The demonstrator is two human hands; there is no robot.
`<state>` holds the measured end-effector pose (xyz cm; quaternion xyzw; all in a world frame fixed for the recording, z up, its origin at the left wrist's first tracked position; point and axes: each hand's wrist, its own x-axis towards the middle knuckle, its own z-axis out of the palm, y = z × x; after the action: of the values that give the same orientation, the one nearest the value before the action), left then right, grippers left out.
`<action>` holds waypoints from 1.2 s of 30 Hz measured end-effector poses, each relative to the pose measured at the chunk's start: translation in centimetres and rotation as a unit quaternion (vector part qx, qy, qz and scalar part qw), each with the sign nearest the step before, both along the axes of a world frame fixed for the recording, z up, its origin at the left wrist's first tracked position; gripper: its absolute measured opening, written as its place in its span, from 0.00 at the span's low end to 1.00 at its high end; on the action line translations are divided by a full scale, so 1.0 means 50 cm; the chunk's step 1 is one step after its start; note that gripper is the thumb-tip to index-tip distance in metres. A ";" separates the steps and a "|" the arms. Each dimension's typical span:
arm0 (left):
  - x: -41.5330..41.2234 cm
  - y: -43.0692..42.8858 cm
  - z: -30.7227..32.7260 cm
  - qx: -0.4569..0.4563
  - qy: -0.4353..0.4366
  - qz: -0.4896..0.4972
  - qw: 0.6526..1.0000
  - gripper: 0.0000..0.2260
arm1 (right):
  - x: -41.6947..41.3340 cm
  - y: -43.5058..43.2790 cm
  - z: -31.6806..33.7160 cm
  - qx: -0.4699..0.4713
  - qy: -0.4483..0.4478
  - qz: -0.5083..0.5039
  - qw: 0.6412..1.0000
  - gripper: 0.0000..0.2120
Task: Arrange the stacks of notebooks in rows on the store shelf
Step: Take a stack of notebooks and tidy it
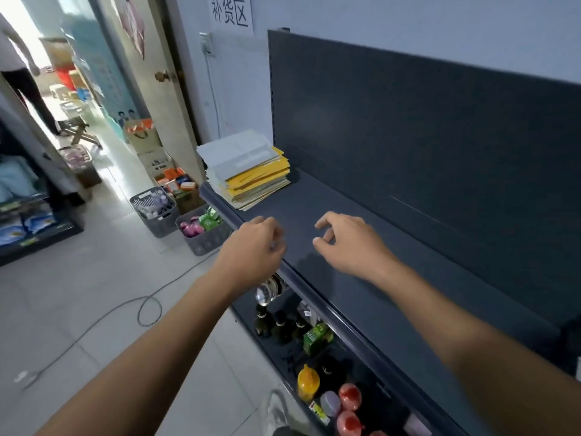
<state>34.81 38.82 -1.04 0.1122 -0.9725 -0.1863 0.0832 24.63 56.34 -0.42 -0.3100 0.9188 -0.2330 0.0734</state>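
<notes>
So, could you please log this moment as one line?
left hand: empty, over shelf front | right hand: empty, above shelf | notebook stack: shelf's far end

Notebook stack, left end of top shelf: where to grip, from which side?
Probably two-handed, from the front and the open right: the back panel blocks the rear. Clamp the notebook stack low at opposite edges, fingers under the bottom book; its layers are splayed, so a top pinch would likely lift only a few.
</notes>
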 end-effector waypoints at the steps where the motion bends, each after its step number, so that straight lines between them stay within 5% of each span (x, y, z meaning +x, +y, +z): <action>1: -0.016 -0.029 -0.001 0.000 0.002 0.002 1.000 0.10 | -0.017 -0.031 -0.003 -0.003 -0.003 0.005 1.000 0.13; 28: -0.441 -0.486 -0.013 -0.029 0.018 -0.086 0.996 0.11 | -0.371 -0.408 -0.086 -0.026 -0.037 -0.104 0.994 0.10; 36: -0.586 -0.596 -0.024 -0.078 0.024 -0.222 0.971 0.12 | -0.404 -0.536 -0.079 -0.027 -0.045 -0.191 0.980 0.14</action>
<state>5.48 9.03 -2.23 -0.1184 -0.9823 -0.1261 0.0717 4.43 29.56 -4.35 -0.1197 0.9502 -0.2813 0.0608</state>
